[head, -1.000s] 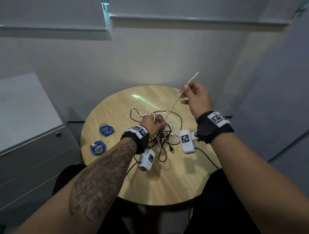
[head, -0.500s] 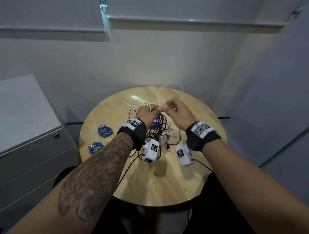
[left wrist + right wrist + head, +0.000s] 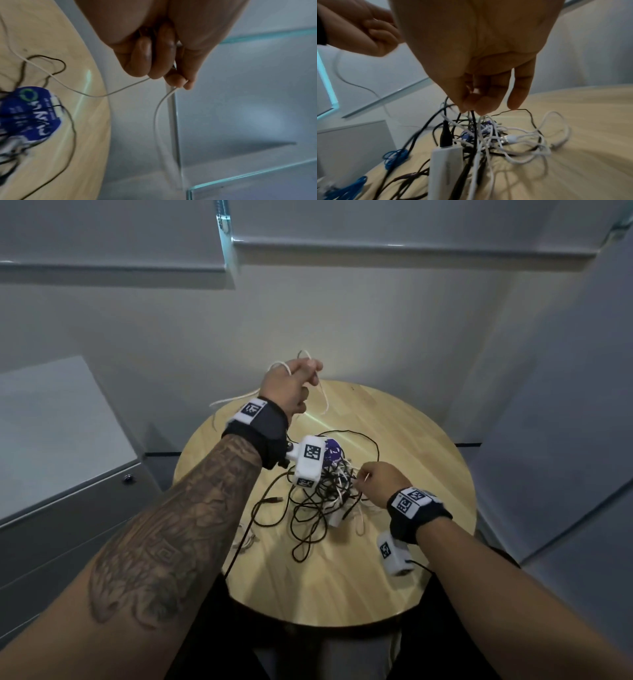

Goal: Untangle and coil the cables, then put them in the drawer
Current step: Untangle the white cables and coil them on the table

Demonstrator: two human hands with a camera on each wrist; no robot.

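A tangle of black and white cables (image 3: 322,494) lies mid-table around a purple-labelled packet (image 3: 331,454). My left hand (image 3: 308,373) is raised over the table's far side, fingers curled round a thin white cable (image 3: 120,89) that sags back down to the heap. In the left wrist view my left hand (image 3: 171,79) pinches two strands of it. My right hand (image 3: 363,478) is at the tangle's right edge. Its fingertips (image 3: 471,108) pinch a black cable (image 3: 474,129) and white strands just above a white adapter (image 3: 447,166).
The round wooden table (image 3: 342,583) stands against a grey wall. A grey drawer cabinet (image 3: 68,491) sits to its left. Two coiled blue cables (image 3: 394,158) lie near the table's left edge, hidden behind my left forearm in the head view.
My right hand came down from its raised pull and the hands met over the tangle. My left hand then rose to the far side with the white cable, while the right dropped to the heap.
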